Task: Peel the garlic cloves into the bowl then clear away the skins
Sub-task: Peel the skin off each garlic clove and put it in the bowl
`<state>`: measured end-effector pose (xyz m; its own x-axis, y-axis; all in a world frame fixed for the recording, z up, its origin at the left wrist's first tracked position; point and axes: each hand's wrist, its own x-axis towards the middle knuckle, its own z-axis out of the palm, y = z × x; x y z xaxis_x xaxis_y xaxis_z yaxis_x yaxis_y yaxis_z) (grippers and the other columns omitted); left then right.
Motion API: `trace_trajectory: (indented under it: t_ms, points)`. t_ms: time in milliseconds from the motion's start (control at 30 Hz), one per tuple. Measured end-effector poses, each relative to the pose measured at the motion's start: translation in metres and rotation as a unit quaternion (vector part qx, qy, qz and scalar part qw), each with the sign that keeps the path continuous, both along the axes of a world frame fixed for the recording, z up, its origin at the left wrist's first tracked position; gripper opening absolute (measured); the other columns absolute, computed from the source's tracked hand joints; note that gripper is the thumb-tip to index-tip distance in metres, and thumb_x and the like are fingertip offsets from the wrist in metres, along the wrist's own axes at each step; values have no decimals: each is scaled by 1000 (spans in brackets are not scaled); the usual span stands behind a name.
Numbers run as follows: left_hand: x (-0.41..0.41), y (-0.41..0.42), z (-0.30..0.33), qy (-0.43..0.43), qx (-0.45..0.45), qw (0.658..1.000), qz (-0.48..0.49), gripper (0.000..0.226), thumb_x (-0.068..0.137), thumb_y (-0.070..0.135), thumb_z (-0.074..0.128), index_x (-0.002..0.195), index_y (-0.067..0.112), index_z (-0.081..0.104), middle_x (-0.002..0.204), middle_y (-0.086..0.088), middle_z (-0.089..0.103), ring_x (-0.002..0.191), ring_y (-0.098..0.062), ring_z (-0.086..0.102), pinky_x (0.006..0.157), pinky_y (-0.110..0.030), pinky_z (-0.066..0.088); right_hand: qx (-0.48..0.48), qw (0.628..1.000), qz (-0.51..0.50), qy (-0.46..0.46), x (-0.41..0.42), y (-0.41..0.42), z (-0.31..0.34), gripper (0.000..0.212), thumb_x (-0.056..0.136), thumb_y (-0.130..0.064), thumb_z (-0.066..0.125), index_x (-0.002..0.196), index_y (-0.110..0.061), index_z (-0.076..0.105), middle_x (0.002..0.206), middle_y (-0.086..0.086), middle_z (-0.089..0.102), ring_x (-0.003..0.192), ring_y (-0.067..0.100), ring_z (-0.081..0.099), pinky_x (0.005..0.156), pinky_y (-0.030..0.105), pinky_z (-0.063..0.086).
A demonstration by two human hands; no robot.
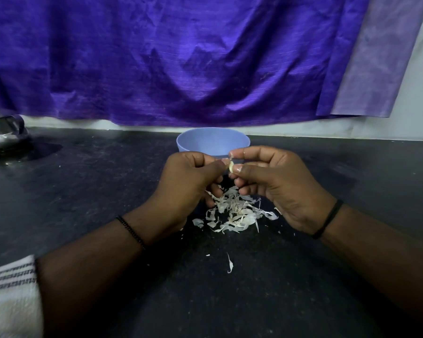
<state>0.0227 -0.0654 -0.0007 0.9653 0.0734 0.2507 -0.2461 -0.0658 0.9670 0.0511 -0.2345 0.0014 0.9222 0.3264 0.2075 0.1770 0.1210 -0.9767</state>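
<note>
both hands (188, 181) (276, 181) pinch a garlic clove (231, 166) above skins (235, 213), before bowl (213, 142).

We cannot read any text, label, brand, number or sign here.

Pale blue bowl (213, 140), purple curtain (171, 57), black counter (83, 181), whitish skins (235, 211), striped white sleeve (10, 289)
</note>
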Motion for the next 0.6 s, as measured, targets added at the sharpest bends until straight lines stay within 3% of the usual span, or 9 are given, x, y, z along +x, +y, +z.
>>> trace_trajectory:
  t_ms: [200, 367, 600]
  points:
    - [-2, -2, 2, -19, 4, 1000, -9, 13, 91, 7, 66, 86, -4, 68, 66, -7, 63, 51, -17, 57, 39, -26, 44, 14, 1000, -10, 1, 2, -3, 1, 18, 82, -5, 73, 100, -3, 73, 84, 15, 73, 70, 18, 65, 64, 27, 58]
    - [-3, 0, 2, -48, 50, 998, 5, 4, 88, 3, 69, 86, 1, 72, 62, -6, 67, 52, -18, 59, 41, -26, 48, 5, 1000, -14, 0, 0, -3, 2, 18, 80, -6, 74, 97, -1, 71, 82, 17, 74, 68, 19, 68, 64, 27, 61]
    - [-4, 3, 3, -85, 134, 987, 21, 8, 86, 9, 73, 78, 9, 73, 55, -3, 65, 47, -13, 58, 44, -27, 51, -30, 999, -22, -31, -2, -3, 4, 11, 81, 0, 75, 92, -1, 72, 79, 17, 75, 66, 18, 70, 62, 27, 61]
